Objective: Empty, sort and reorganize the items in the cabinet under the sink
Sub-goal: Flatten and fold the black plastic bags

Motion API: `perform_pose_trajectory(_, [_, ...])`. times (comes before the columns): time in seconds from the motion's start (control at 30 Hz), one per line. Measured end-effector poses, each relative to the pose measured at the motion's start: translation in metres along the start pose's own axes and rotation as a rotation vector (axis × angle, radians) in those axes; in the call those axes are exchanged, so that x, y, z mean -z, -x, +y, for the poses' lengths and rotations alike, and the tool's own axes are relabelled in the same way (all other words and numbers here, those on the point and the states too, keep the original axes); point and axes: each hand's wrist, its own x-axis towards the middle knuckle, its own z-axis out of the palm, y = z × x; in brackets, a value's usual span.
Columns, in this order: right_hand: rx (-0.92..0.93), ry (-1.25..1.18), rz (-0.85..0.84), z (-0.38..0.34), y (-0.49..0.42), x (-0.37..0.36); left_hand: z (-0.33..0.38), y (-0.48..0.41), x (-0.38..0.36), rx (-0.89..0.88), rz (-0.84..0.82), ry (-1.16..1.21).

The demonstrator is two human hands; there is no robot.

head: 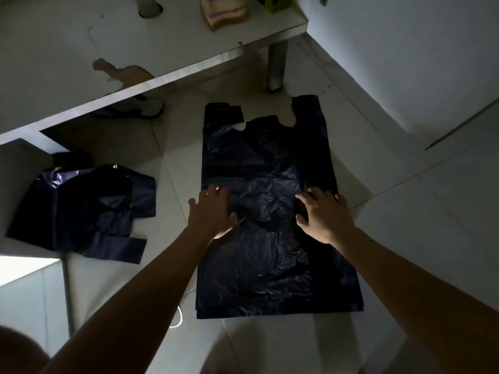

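A large black plastic bag (pixel 270 157) lies spread flat on the pale tiled floor, its two handles pointing away from me. My left hand (pixel 213 211) rests palm down on the bag's left side, fingers apart. My right hand (pixel 322 214) presses on its right side near the edge, fingers spread and slightly curled. Neither hand holds anything. A second black plastic bag (pixel 81 209) lies crumpled on the floor to the left, apart from both hands.
The cabinet's white bottom shelf (pixel 167 76) runs across the top left, with a metal leg (pixel 276 66) at its corner. A stack of sponges (pixel 224 12) and a pipe hole (pixel 149 10) are on it. A white wall (pixel 405 63) stands at right.
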Motion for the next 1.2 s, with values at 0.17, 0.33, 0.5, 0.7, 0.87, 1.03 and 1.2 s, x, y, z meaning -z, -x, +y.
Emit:
perform_pose_trajectory(0.17, [-0.030, -0.093, 0.163, 0.001, -0.053, -0.011, -0.006, -0.026, -0.006, 0.062, 0.076, -0.078])
perform_pose_trajectory(0.33, [-0.046, -0.118, 0.222, -0.002, -0.086, -0.040, -0.008, -0.056, 0.006, 0.075, 0.224, -0.050])
perform_pose_trajectory(0.5, [-0.071, -0.088, 0.338, -0.006, -0.086, -0.054, -0.020, -0.114, 0.029, 0.319, 0.345, 0.302])
perform_pose_trajectory(0.7, [-0.091, -0.074, 0.372, -0.006, -0.089, -0.057, -0.023, -0.178, 0.064, 0.629, 0.242, 0.572])
perform_pose_trajectory(0.87, [-0.097, -0.076, 0.366, -0.007, -0.088, -0.057, -0.022, -0.193, 0.075, 0.635, 0.246, 0.758])
perform_pose_trajectory(1.03, [-0.102, -0.078, 0.361, -0.005, -0.089, -0.054, -0.059, -0.244, 0.060, 0.661, 0.193, 0.976])
perform_pose_trajectory(1.2, [-0.108, -0.075, 0.369, -0.006, -0.089, -0.055, -0.028, -0.219, 0.092, 0.589, 0.114, 1.173])
